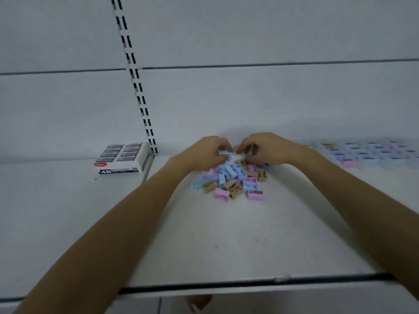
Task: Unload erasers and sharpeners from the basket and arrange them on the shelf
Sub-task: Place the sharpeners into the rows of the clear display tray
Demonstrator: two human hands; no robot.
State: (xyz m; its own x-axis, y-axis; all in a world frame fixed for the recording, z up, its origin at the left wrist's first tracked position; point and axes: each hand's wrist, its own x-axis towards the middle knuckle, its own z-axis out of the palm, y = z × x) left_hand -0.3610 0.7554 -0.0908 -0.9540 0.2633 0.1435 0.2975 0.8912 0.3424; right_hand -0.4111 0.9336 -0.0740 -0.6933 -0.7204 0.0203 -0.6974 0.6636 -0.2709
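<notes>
A loose pile of small sharpeners (233, 181) in blue, pink, purple and tan lies on the white shelf (226, 234). Both my hands reach into the far side of the pile. My left hand (207, 152) has its fingers curled round a light blue sharpener (223, 155). My right hand (264, 148) has curled fingers over the pile and seems to pinch a small piece, which its fingers hide. A row of sorted sharpeners (367, 152) stands at the far right, blurred. The basket is out of view.
An open white box of 4B erasers (123, 159) sits at the back left, beside the slotted upright (136, 82) of the shelf wall. The shelf's front edge (226, 285) runs across the bottom of the view.
</notes>
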